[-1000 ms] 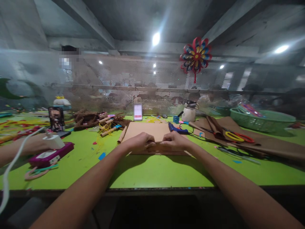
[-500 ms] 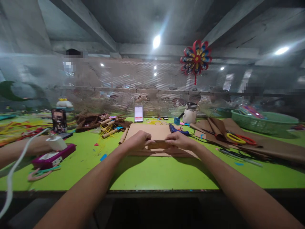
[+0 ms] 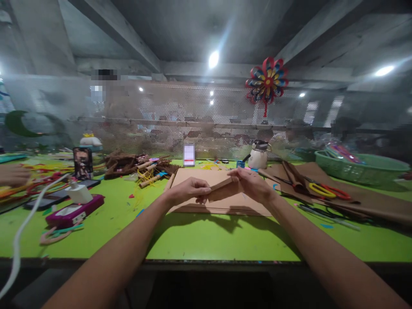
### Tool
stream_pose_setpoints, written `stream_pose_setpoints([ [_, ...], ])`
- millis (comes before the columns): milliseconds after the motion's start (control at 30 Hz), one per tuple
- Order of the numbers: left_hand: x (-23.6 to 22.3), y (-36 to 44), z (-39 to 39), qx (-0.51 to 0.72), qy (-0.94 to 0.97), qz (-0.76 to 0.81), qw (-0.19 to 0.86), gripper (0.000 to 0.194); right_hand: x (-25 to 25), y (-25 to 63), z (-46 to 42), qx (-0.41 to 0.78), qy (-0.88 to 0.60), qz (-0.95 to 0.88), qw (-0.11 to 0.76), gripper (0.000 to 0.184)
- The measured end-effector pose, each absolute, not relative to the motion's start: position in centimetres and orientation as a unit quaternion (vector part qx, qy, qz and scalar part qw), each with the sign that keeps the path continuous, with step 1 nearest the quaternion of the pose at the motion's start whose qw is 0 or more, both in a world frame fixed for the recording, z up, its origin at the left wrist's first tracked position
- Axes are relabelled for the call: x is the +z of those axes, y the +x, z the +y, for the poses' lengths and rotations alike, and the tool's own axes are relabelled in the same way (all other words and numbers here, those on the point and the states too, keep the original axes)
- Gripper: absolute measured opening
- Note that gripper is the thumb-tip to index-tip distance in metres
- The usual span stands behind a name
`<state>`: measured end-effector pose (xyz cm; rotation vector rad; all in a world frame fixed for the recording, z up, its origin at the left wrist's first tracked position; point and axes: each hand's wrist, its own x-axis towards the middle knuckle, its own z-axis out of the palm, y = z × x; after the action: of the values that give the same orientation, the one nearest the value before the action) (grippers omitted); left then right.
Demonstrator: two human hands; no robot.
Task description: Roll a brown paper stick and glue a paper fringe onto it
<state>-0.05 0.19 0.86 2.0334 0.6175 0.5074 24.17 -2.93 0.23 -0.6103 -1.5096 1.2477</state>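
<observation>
Left hand [image 3: 192, 190]: pinching left end of strip [image 3: 223, 187] | right hand [image 3: 252, 183]: gripping right end | strip: tilted, right end higher, over cardboard [image 3: 209, 207] | centre phone [image 3: 189, 155]: screen blurred, unreadable

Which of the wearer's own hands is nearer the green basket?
Right. The right hand, on the brown strip, is left of the green basket; the left hand, at the strip's other end, is farther left.

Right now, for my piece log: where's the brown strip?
At head view's centre, the brown strip slants, held between left hand and right hand, over flat brown sheets.
</observation>
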Motion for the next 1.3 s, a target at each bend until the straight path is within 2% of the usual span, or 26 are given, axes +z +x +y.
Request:
stream_pose_setpoints([
  [33,0.9,0.1,-0.1,0.204,0.816,0.242,0.484,0.035,0.4,24.1,-3.2,0.541,-0.241,-0.634,0.497,0.032],
  [167,0.8,0.7,-1.1,0.171,0.787,0.221,0.55,0.034,0.7,23.3,-4.5,0.593,-0.18,-0.696,0.363,0.054],
  [267,0.7,1.1,-1.4,0.146,0.776,0.211,0.576,0.034,0.7,22.7,-5.0,0.564,-0.162,-0.746,0.314,0.041],
  [367,0.6,1.3,-1.6,0.118,0.779,0.193,0.585,0.03,0.7,22.5,-5.0,0.527,-0.17,-0.764,0.329,0.024],
  [433,0.5,1.5,-1.6,0.107,0.785,0.187,0.58,0.026,0.6,22.5,-4.8,0.525,-0.171,-0.755,0.354,0.018],
  [633,-0.2,1.5,-1.4,0.123,0.743,0.191,0.63,0.022,-0.2,22.5,-3.9,0.491,-0.231,-0.746,0.387,0.022],
  [767,-0.3,1.7,-1.7,0.104,0.733,0.185,0.646,0.026,-0.1,22.0,-4.2,0.514,-0.215,-0.738,0.38,0.02],
  [900,-0.5,1.5,-1.1,0.099,0.747,0.216,0.621,0.031,0.2,21.7,-4.7,0.499,-0.249,-0.752,0.351,0.02],
  [1033,-0.1,1.0,0.0,0.246,0.753,0.267,0.549,0.033,0.4,21.7,-4.7,0.43,-0.314,-0.784,0.319,0.026],
  [1133,0.9,1.0,0.0,0.315,0.749,0.274,0.514,0.044,-0.1,21.6,-4.3,0.358,-0.357,-0.815,0.283,0.026],
  [1300,1.5,1.8,-0.9,0.243,0.856,0.274,0.365,0.039,-1.3,21.4,-3.8,0.217,-0.398,-0.858,0.242,0.024],
])
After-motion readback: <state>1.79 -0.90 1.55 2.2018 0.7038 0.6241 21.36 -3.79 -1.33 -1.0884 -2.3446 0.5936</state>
